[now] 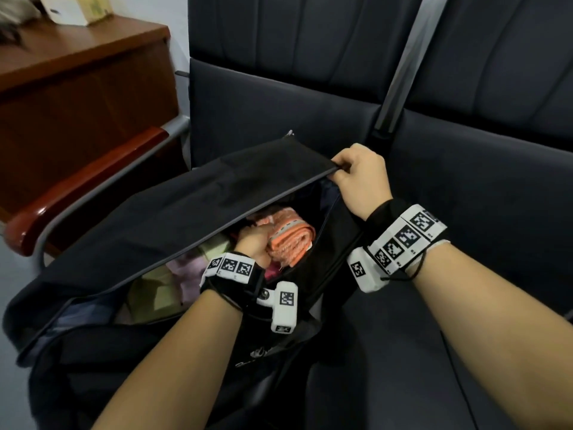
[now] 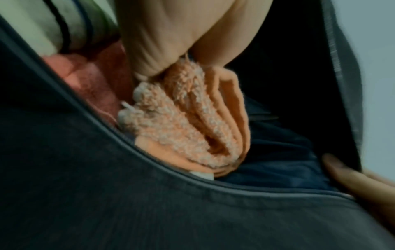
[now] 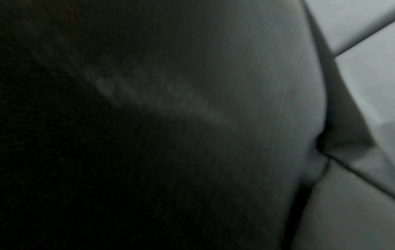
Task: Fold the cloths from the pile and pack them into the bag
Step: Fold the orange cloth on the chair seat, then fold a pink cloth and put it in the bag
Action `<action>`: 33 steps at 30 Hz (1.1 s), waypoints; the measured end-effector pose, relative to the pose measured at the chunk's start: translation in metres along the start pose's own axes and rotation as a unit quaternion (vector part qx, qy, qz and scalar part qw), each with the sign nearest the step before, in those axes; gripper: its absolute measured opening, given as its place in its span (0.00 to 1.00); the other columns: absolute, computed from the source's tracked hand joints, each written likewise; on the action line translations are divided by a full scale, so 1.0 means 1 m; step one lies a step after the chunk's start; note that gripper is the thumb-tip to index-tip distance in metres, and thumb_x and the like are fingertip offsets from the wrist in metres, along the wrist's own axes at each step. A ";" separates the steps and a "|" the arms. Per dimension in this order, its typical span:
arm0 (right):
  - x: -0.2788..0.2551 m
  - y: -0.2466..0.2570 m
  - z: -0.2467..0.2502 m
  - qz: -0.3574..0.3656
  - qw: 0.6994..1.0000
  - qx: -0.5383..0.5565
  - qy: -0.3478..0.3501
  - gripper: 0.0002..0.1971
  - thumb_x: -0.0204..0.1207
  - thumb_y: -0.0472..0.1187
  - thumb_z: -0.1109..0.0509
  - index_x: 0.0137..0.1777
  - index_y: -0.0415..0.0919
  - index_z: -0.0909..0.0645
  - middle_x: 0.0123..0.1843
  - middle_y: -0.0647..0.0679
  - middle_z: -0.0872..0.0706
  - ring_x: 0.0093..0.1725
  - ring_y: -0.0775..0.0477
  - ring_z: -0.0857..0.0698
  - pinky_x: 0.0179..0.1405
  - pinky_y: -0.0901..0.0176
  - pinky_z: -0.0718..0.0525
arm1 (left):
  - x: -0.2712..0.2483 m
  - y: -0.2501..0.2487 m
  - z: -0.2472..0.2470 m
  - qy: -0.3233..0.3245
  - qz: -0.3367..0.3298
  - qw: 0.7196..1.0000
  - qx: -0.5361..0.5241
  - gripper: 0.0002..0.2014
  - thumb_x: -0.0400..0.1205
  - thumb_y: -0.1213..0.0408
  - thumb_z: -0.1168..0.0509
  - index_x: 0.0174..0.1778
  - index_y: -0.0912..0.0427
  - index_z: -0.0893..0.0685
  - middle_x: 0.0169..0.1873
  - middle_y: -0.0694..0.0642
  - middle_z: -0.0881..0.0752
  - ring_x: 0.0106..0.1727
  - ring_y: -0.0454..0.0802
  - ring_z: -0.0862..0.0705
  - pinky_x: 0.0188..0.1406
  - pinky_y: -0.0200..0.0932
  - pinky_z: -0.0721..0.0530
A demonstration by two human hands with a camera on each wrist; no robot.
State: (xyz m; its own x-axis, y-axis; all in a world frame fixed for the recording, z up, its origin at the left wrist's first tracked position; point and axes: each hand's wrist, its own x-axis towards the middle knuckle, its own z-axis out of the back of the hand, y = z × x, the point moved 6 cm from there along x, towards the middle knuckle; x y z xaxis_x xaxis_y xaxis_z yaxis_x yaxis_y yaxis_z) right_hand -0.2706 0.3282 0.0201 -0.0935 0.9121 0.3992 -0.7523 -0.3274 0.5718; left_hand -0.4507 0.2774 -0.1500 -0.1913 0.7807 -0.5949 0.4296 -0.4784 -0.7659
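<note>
The step in hand is the packing: a folded orange cloth [image 1: 290,240] is being put down into the open bag [image 1: 130,231], which lies on a dark seat [image 1: 465,193]. The cloth is already inside the opening, near the right end of the bag, beside a pink cloth [image 1: 183,271] and some pale green ones [image 1: 155,293] further left in the bag.

The left hand [image 1: 252,243] reaches down into the bag from the near side, the wrist bent, and its fingers pinch the cloth at the edge; in the left wrist view the fingers [image 2: 153,55] are pressed together on the fluffy folds. The right hand [image 1: 361,176] is above the right end of the bag, and its fingers and thumb pinch the upper flap [image 1: 248,178] and keep it raised, so the opening is wide. The right wrist view is dark and shows only fabric.

I think the next move calls for pressing the cloth flat next to the others without opening its folds, then letting go and drawing the left hand out while the flap is held up. No pile is in view here.
</note>
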 end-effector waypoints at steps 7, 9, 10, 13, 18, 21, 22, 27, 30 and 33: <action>-0.012 -0.010 -0.007 -0.008 1.000 -0.002 0.028 0.06 0.73 0.32 0.28 0.40 0.45 0.15 0.40 0.53 0.24 0.41 0.51 0.23 0.40 0.64 0.31 | 0.018 0.020 -0.034 0.024 0.005 0.997 0.068 0.08 0.86 0.81 0.46 0.48 0.73 0.21 0.25 0.67 0.16 0.23 0.58 0.13 0.17 0.38 0.20; -0.016 -0.016 -0.007 -0.007 1.000 0.003 0.020 0.09 0.74 0.33 0.28 0.39 0.49 0.18 0.38 0.56 0.26 0.40 0.55 0.24 0.36 0.70 0.33 | 0.025 0.015 -0.043 0.014 -0.024 0.997 0.067 0.12 0.85 0.83 0.47 0.57 0.79 0.19 0.39 0.71 0.14 0.39 0.61 0.12 0.28 0.41 0.13; -0.018 -0.019 -0.008 -0.010 1.000 0.003 0.021 0.10 0.74 0.33 0.28 0.38 0.51 0.19 0.38 0.57 0.26 0.40 0.56 0.25 0.36 0.72 0.34 | 0.026 0.017 -0.049 0.026 -0.020 0.997 0.074 0.15 0.87 0.81 0.47 0.66 0.78 0.21 0.53 0.74 0.15 0.54 0.65 0.13 0.48 0.49 0.10; -0.024 -0.030 -0.012 -0.031 0.999 -0.004 0.040 0.11 0.75 0.33 0.29 0.39 0.51 0.19 0.38 0.57 0.27 0.41 0.54 0.24 0.41 0.66 0.32 | 0.021 0.026 -0.058 0.040 -0.006 0.995 0.093 0.17 0.91 0.76 0.49 0.75 0.75 0.27 0.60 0.73 0.16 0.60 0.65 0.13 0.61 0.57 0.14; -0.037 -0.036 -0.014 -0.038 0.995 -0.013 0.090 0.08 0.77 0.38 0.29 0.53 0.47 0.12 0.44 0.53 0.22 0.47 0.51 0.21 0.48 0.61 0.28 | 0.002 0.020 -0.052 -0.012 -0.015 0.987 0.158 0.08 0.85 0.77 0.40 0.59 0.70 0.20 0.39 0.71 0.12 0.37 0.54 0.08 0.26 0.39 0.15; -0.057 -0.029 -0.003 -0.039 0.993 0.016 0.108 0.13 0.78 0.42 0.28 0.63 0.47 0.14 0.52 0.51 0.16 0.55 0.50 0.18 0.56 0.63 0.26 | -0.029 0.019 -0.051 0.010 -0.047 0.981 0.187 0.05 0.82 0.79 0.40 0.46 0.71 0.18 0.22 0.57 0.14 0.23 0.47 0.15 0.13 0.33 0.24; -0.066 -0.028 0.003 -0.041 0.992 0.024 0.114 0.15 0.79 0.44 0.28 0.66 0.47 0.16 0.56 0.51 0.16 0.58 0.51 0.18 0.59 0.64 0.27 | -0.043 0.020 -0.052 0.021 -0.064 0.976 0.209 0.07 0.80 0.80 0.40 0.39 0.69 0.18 0.17 0.54 0.16 0.18 0.46 0.18 0.12 0.32 0.28; -0.130 -0.037 0.063 -0.061 0.992 0.046 0.100 0.18 0.79 0.46 0.28 0.69 0.49 0.19 0.61 0.52 0.16 0.59 0.54 0.18 0.59 0.66 0.26 | -0.118 0.013 -0.057 -0.042 -0.246 0.902 0.353 0.16 0.78 0.71 0.35 0.62 0.61 0.16 0.55 0.60 0.17 0.58 0.58 0.18 0.65 0.44 0.20; -0.186 -0.057 0.114 -0.091 0.991 0.034 0.091 0.18 0.79 0.46 0.28 0.69 0.51 0.20 0.58 0.55 0.17 0.56 0.57 0.18 0.55 0.66 0.24 | -0.179 0.012 -0.083 -0.053 -0.374 0.860 0.343 0.17 0.74 0.72 0.34 0.59 0.56 0.16 0.58 0.58 0.22 0.57 0.55 0.19 0.67 0.46 0.23; -0.250 -0.091 0.172 -0.144 0.987 0.021 0.072 0.19 0.79 0.44 0.28 0.69 0.51 0.20 0.57 0.54 0.17 0.54 0.56 0.18 0.56 0.64 0.22 | -0.228 0.054 -0.143 0.065 -0.389 0.831 0.393 0.14 0.74 0.74 0.33 0.53 0.55 0.14 0.54 0.57 0.17 0.52 0.52 0.16 0.57 0.39 0.21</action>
State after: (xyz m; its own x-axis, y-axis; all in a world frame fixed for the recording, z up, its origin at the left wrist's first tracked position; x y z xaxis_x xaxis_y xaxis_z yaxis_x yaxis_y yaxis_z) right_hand -0.0665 0.0877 -0.0078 0.0274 0.9934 0.1118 -0.7343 -0.0558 0.6766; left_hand -0.2580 0.1311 -0.0212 -0.0228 0.9889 0.1466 -0.4978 0.1159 -0.8595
